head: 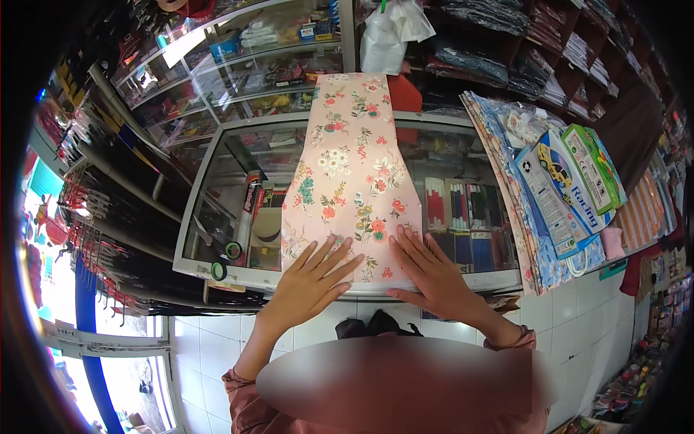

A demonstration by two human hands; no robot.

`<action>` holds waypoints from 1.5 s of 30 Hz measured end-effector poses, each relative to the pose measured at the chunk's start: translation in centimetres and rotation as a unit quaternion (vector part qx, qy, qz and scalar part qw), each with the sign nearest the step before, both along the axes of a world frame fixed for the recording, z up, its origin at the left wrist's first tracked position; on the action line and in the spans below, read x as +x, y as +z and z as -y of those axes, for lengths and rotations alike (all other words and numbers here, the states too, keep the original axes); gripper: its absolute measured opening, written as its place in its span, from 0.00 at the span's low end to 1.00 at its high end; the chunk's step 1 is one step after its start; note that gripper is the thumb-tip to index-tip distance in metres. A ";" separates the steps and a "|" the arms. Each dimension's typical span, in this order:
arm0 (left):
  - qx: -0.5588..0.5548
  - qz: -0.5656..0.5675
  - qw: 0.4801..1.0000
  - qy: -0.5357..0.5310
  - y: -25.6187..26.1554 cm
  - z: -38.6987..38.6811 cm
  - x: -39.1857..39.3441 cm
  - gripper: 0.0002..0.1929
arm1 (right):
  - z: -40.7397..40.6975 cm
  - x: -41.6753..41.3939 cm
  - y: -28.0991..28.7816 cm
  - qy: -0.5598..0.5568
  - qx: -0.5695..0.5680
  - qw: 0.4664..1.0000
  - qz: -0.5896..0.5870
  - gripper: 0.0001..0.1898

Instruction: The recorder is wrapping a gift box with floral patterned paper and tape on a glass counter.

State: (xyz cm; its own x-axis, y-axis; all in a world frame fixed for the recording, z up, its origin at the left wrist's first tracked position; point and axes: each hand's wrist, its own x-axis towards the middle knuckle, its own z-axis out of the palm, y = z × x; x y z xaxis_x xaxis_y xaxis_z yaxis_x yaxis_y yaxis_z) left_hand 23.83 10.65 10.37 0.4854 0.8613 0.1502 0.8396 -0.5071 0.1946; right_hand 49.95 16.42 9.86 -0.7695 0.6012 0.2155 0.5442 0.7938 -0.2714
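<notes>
A long strip of pink floral paper or fabric [352, 168] lies across the glass display counter [466, 152], running from its front edge to beyond its back edge. My left hand [314, 276] rests flat on the near left corner of the strip, fingers spread, holding nothing. On the near right part lies my right hand [428, 271], palm down, its thumb apart from the fingers and nothing gripped. Whether the strip is a single layer or folded, I cannot tell.
Two green tape rolls [218, 270] sit at the counter's left front. Boxed toys, one a racing car box [564, 190], rest on folded patterned sheets [504, 179] at the right. Pens [434, 203] show beneath the glass. A white plastic bag [382, 46] hangs behind; garment racks [108, 184] stand left.
</notes>
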 end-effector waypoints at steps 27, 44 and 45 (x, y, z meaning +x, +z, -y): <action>0.049 0.193 0.975 0.101 -1.0 2.4 -6.7 0.18 | -0.2 1.8 0.7 -0.016 -0.076 0.990 -0.115 0.24; 0.054 0.205 0.975 0.067 -2.5 2.5 -7.8 0.20 | 0.6 1.7 -0.1 -0.024 0.015 0.988 -0.153 0.16; 0.063 0.207 0.974 0.066 -2.5 2.4 -7.7 0.20 | 0.6 1.7 0.0 -0.032 0.016 0.988 -0.150 0.16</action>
